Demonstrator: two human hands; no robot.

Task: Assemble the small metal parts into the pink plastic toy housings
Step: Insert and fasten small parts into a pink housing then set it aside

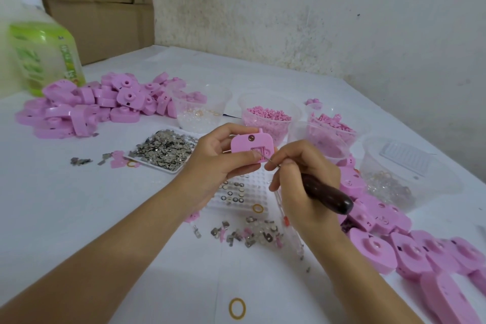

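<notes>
A white-covered table [79,218] fills the view. Reading the view as a clock face, brown cardboard boxes [100,8] stand against the wall at eleven o'clock. A heap of pink plastic toy housings [86,105] lies at ten o'clock, and a second row of the same pink housings [410,250] runs from three to five o'clock. A green-labelled plastic bottle [44,55], blurred, stands at the ten o'clock edge, just behind the first heap.

Clear plastic cups sit from twelve to two o'clock: one holding small pink pieces [268,118] at one o'clock, and a wider clear tub [405,173] at three o'clock.

The left hand [218,163] is at the centre, fingers curled round a single pink rectangular housing [249,146], thumb lying across its lower edge, holding it above the table. The right hand [302,179], at four o'clock of that housing, grips a dark wooden-handled pick tool [326,192] pen-fashion, its thin metal tip meeting the housing's recess.

A flat white tray of small silver metal parts [163,150] lies at nine o'clock of the hands. A white gridded plastic tray [249,192] sits beneath them. Loose metal parts [249,231] are scattered at six o'clock, and a yellow rubber ring [237,308] lies nearer still.
</notes>
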